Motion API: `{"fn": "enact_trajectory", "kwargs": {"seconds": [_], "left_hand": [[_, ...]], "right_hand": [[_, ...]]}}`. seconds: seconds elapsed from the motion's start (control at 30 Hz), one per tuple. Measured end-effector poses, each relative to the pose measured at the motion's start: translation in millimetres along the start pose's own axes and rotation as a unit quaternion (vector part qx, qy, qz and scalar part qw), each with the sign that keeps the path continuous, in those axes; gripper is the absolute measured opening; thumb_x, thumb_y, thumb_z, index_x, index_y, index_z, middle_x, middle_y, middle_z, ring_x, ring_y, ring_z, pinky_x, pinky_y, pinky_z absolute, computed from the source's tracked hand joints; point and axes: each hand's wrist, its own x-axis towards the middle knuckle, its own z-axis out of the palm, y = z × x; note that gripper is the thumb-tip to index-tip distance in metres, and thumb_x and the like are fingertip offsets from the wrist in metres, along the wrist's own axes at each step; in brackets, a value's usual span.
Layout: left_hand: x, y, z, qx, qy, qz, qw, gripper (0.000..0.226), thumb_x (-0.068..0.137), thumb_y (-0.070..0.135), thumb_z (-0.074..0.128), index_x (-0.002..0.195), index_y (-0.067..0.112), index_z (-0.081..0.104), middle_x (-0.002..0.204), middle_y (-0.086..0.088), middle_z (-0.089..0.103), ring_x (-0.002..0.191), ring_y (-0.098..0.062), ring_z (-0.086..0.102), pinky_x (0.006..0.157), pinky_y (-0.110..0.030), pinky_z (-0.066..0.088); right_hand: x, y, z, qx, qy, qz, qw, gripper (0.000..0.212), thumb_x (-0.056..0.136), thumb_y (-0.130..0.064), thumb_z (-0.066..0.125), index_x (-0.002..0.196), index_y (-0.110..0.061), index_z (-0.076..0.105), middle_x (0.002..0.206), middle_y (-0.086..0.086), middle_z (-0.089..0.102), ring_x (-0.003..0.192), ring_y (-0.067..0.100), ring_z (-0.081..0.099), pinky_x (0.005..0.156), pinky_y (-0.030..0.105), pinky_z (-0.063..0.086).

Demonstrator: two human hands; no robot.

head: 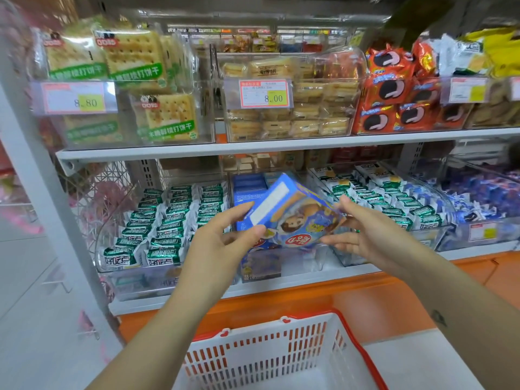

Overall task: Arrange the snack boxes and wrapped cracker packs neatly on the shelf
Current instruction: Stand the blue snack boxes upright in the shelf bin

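Observation:
A blue snack box (292, 213) with a cartoon picture hangs tilted in front of the lower shelf's middle clear bin (309, 263). My left hand (225, 235) grips its left end, thumb on the front face. My right hand (360, 229) pinches its right corner. More blue boxes (249, 190) stand behind it in the bin, and another lies low at the front (261, 263). Green-and-white wrapped cracker packs (168, 220) fill the bin to the left.
A white basket with red rim (363, 353) sits below my arms. More green-and-white packs (380, 192) and blue wrapped snacks (484, 195) lie to the right. The upper shelf (253, 147) holds bins of soda crackers (132, 57), biscuits (295, 108) and orange packs (394, 94).

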Motion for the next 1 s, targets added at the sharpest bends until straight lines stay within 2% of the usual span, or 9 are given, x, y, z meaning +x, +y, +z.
{"fn": "enact_trajectory", "kwargs": {"seconds": [0.1, 0.17, 0.27, 0.37, 0.47, 0.57, 0.63, 0.83, 1.0], "left_hand": [[-3, 1, 2, 0.136, -0.036, 0.120, 0.983, 0.040, 0.076, 0.035, 0.064, 0.112, 0.049, 0.053, 0.116, 0.019, 0.054, 0.095, 0.005, 0.059, 0.078, -0.008, 0.045], [-4, -2, 5, 0.164, -0.050, 0.150, 0.974, 0.042, 0.076, 0.034, 0.066, 0.112, 0.051, 0.052, 0.116, 0.021, 0.051, 0.100, 0.003, 0.054, 0.087, -0.008, 0.041], [-4, -6, 5, 0.130, -0.049, 0.143, 0.980, 0.049, 0.081, 0.016, 0.070, 0.113, 0.049, 0.053, 0.118, 0.018, 0.050, 0.103, 0.001, 0.055, 0.091, -0.015, 0.044], [-2, -5, 4, 0.006, -0.056, 0.055, 0.997, 0.046, 0.083, 0.010, 0.067, 0.112, 0.044, 0.054, 0.120, 0.016, 0.053, 0.094, 0.006, 0.061, 0.079, -0.017, 0.052], [0, -12, 2, -0.025, -0.069, -0.042, 0.996, 0.039, 0.084, 0.018, 0.067, 0.111, 0.043, 0.054, 0.122, 0.017, 0.058, 0.090, 0.006, 0.064, 0.078, -0.023, 0.057], [2, -20, 0, -0.020, -0.084, -0.080, 0.993, 0.038, 0.085, 0.016, 0.067, 0.116, 0.037, 0.055, 0.121, 0.012, 0.060, 0.091, 0.006, 0.064, 0.071, -0.018, 0.054], [4, -23, -1, -0.030, -0.093, -0.084, 0.992, 0.039, 0.085, 0.009, 0.067, 0.115, 0.032, 0.058, 0.121, 0.005, 0.063, 0.098, -0.002, 0.065, 0.075, -0.021, 0.054], [5, -29, -6, 0.075, -0.038, 0.004, 0.996, 0.041, 0.081, 0.006, 0.071, 0.103, 0.037, 0.058, 0.112, 0.016, 0.063, 0.107, 0.005, 0.055, 0.092, -0.026, 0.049], [8, -32, -10, 0.202, 0.035, 0.152, 0.967, 0.050, 0.077, -0.001, 0.073, 0.099, 0.039, 0.054, 0.109, 0.022, 0.056, 0.104, 0.015, 0.049, 0.089, 0.000, 0.032]], "right_hand": [[-2, 0, 0, 0.063, -0.016, 0.034, 0.997, 0.027, 0.095, -0.041, 0.045, 0.096, -0.018, 0.061, 0.095, 0.005, 0.074, 0.081, 0.022, 0.072, 0.064, 0.027, 0.051], [-1, 2, 1, 0.086, -0.013, 0.047, 0.995, 0.021, 0.095, -0.032, 0.049, 0.091, -0.015, 0.061, 0.100, 0.009, 0.073, 0.080, 0.020, 0.072, 0.059, 0.025, 0.054], [4, 7, 1, 0.157, -0.005, 0.060, 0.986, 0.015, 0.094, -0.021, 0.052, 0.093, -0.009, 0.061, 0.100, 0.011, 0.070, 0.072, 0.020, 0.071, 0.053, 0.024, 0.054], [7, 7, 0, 0.212, -0.010, 0.033, 0.977, 0.018, 0.093, -0.009, 0.051, 0.110, -0.006, 0.057, 0.101, 0.013, 0.067, 0.072, 0.020, 0.070, 0.057, 0.026, 0.057], [4, 1, 2, 0.170, -0.026, -0.031, 0.985, 0.022, 0.089, 0.002, 0.052, 0.109, -0.004, 0.056, 0.097, 0.013, 0.069, 0.081, 0.020, 0.070, 0.067, 0.026, 0.059], [-3, -5, 9, 0.110, -0.054, -0.091, 0.988, 0.026, 0.085, 0.011, 0.053, 0.101, -0.009, 0.055, 0.100, 0.011, 0.067, 0.083, 0.017, 0.068, 0.066, 0.024, 0.058], [-7, -9, 11, 0.064, -0.081, -0.128, 0.986, 0.035, 0.081, 0.014, 0.055, 0.103, -0.013, 0.056, 0.102, 0.004, 0.068, 0.086, 0.014, 0.068, 0.065, 0.022, 0.056], [-18, -16, 11, -0.135, -0.091, -0.205, 0.965, 0.049, 0.076, 0.013, 0.067, 0.107, -0.024, 0.062, 0.108, -0.010, 0.068, 0.100, 0.001, 0.063, 0.074, 0.015, 0.053], [-23, -19, 11, -0.210, -0.098, -0.265, 0.936, 0.046, 0.075, 0.008, 0.071, 0.103, -0.029, 0.064, 0.113, -0.013, 0.065, 0.103, 0.002, 0.062, 0.081, 0.017, 0.051]]}}
